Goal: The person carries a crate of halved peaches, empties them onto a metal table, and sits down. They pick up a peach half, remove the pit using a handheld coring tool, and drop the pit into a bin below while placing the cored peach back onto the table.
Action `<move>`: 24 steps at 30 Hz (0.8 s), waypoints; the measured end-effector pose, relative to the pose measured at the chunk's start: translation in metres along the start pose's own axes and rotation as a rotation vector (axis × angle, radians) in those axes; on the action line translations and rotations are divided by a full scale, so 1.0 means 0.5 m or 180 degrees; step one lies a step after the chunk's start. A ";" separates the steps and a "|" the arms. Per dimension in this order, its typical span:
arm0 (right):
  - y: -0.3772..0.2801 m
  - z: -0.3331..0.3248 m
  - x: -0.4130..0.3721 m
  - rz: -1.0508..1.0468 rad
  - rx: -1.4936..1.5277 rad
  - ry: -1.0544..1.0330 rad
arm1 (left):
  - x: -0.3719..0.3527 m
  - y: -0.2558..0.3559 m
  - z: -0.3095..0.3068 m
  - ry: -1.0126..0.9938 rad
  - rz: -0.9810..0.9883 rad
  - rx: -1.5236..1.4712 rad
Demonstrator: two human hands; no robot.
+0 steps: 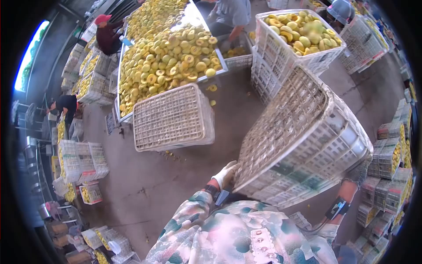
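Observation:
A large off-white plastic lattice crate is tilted in front of my body, its grid face turned up and away from me. My left hand, in a white glove, grips its lower left corner. At its right side, my right hand holds the edge; the fingers are partly hidden there. Another off-white crate lies with its grid face toward me, beside the near end of a metal-edged table. Halved yellow fruit is heaped on that table.
Stacked crates filled with yellow fruit stand just beyond the held crate. More crate stacks line the left and right. A person in a red cap and one in a grey shirt are by the table. Fruit pieces lie on the floor.

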State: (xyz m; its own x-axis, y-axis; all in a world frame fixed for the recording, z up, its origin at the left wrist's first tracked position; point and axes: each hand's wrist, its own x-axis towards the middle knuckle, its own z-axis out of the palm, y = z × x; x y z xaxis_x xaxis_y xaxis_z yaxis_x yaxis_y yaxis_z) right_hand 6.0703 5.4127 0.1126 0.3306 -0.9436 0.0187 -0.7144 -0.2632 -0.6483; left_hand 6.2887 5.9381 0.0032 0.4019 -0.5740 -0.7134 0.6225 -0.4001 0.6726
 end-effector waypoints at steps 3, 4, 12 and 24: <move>0.077 0.018 -0.019 -0.0120 -0.0636 -0.0105 | -0.107 0.138 0.047 0.0752 -0.0985 -0.1271; 0.089 0.030 -0.023 -0.0194 -0.0819 -0.0155 | -0.106 0.106 0.031 0.0797 -0.0827 -0.1316; -0.117 0.157 0.010 -0.1998 -0.0494 0.0090 | -0.230 0.010 -0.074 0.1706 -0.0611 -0.1720; -0.183 0.211 0.088 -0.1545 -0.0921 -0.0819 | -0.412 -0.154 -0.043 0.2714 -0.1149 -0.2415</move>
State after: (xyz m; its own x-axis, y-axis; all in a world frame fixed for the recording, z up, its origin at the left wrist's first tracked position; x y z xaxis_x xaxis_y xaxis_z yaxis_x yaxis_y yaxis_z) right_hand 6.2153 5.4165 0.0926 0.7720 -0.6334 0.0522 -0.5716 -0.7279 -0.3786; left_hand 6.1722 6.1024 0.0942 0.2600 0.2581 -0.9305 0.9132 0.2473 0.3238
